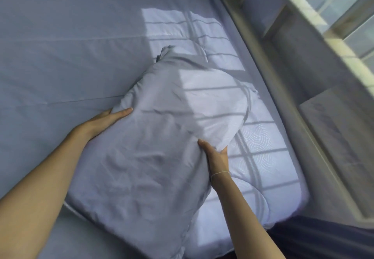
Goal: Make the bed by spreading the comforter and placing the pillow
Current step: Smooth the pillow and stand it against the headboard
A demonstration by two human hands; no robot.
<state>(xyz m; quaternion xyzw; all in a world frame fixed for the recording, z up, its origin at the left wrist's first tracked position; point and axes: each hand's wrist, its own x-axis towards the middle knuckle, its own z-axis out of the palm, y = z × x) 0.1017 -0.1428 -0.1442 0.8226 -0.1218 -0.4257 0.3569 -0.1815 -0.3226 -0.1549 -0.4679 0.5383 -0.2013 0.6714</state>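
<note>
- Two bare hands hold one pillow from opposite sides, above the bed's near right part.
- Left hand: palm pressed flat to the pillow's left edge, fingers together and stretched along the fabric; fingertips partly tucked under the cover.
- Right hand: clamped on the pillow's right edge, thumb on the near face, the other fingers hidden behind a fold of fabric. Thin band round that wrist.
- Pillow: pale grey-lilac case, wrinkled, long axis running away from the person, far end narrowed into a bunched corner. Whether the near end rests on the bed, cannot tell.
- Comforter: white, stitched swirl pattern, lying under and right of the pillow, along the bed's right edge.
- Sheet: same grey-lilac, mostly smooth, covers the rest of the bed to the left.
- Sun patch crossed with bar shadows falls over pillow and comforter.
- Window ledge and grille at upper right, beside the bed.
</note>
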